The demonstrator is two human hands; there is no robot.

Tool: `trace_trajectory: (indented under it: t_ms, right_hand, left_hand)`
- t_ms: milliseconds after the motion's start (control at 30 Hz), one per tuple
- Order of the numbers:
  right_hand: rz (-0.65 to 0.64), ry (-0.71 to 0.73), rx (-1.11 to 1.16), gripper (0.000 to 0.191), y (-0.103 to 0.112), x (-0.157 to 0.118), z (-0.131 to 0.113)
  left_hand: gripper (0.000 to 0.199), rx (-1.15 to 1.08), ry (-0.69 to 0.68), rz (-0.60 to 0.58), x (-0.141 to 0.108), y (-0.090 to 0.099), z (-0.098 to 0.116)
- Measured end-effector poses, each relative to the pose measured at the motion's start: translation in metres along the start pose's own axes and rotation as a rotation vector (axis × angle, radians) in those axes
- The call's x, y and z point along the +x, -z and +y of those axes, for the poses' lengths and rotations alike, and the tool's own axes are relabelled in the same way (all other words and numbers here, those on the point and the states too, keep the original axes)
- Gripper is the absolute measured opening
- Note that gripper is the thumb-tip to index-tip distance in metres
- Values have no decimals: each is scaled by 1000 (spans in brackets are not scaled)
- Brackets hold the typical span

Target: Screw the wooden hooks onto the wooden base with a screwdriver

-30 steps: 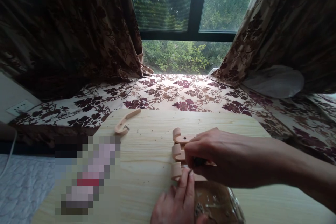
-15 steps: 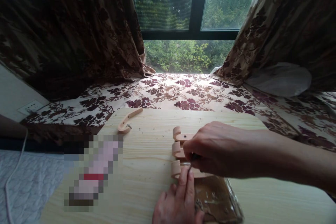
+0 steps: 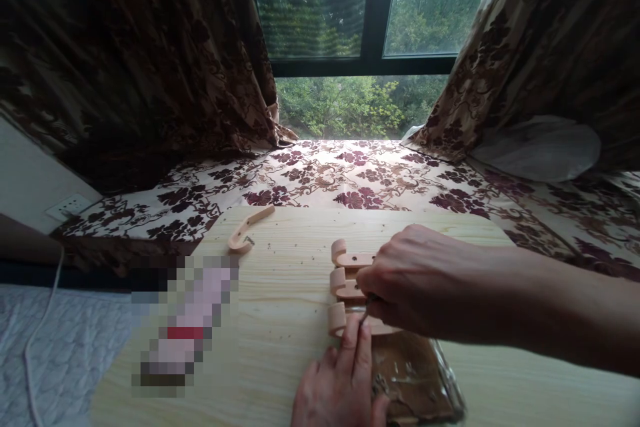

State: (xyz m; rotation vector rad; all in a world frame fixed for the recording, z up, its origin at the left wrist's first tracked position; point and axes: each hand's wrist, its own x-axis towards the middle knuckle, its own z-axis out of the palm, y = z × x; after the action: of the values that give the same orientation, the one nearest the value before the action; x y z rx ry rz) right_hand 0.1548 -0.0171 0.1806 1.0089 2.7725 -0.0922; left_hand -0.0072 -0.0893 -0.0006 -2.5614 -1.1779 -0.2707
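Note:
Three light wooden hooks, among them the nearest hook (image 3: 337, 319), lie side by side across a brown, clear-wrapped block (image 3: 413, 373) on the pale wooden board (image 3: 280, 360). My right hand (image 3: 407, 280) is closed round a thin dark tool (image 3: 367, 310), whose tip points down at the nearest hook. The tool's handle is mostly hidden in the fist. My left hand (image 3: 335, 373) presses its extended fingertips on the nearest hook beside the tip, its thumb by the block. Whether it pinches anything small cannot be made out.
Another wooden hook (image 3: 240, 237) with a small metal piece lies at the board's far left. A blurred pink item (image 3: 193, 320) is on the left. Behind are a floral-covered ledge (image 3: 320, 173), curtains and a window. A white cable (image 3: 43, 340) hangs at left.
The view has shifted slightly, so the board and its items appear a little further right. My right hand has turned slightly around the tool. My left hand stays on the nearest hook.

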Motion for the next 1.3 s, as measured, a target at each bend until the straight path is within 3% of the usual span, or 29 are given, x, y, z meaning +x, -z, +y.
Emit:
trace_trajectory:
  t_ms: [67,200,433,700,933,1133,1300]
  right_hand:
    - [26,33,-15,12,2,0,-2]
    - [-120,115,33,14,9,4,-7]
    - [-7,-14,-47,12,4,6,-5]
    - [0,155,59,11,5,7,-9]
    - [42,30,-65,8,-3,9,-13]
    - [51,167,36,11,-4,6,-11]
    - [31,100,-29,7,-9,10,-9]
  left_hand:
    - [74,-3,-4,-15,1,1,-1]
    - [72,-21,10,-14,2,4,-1]
    - [71,-36,12,-31,3,5,-1]
    - [63,-220,122,-128,4,9,-1]
    - [79,-73,32,-30,1,2,0]
    - [71,-256,158,-65,1,8,3]
    - [78,-149,93,-38,0,4,2]
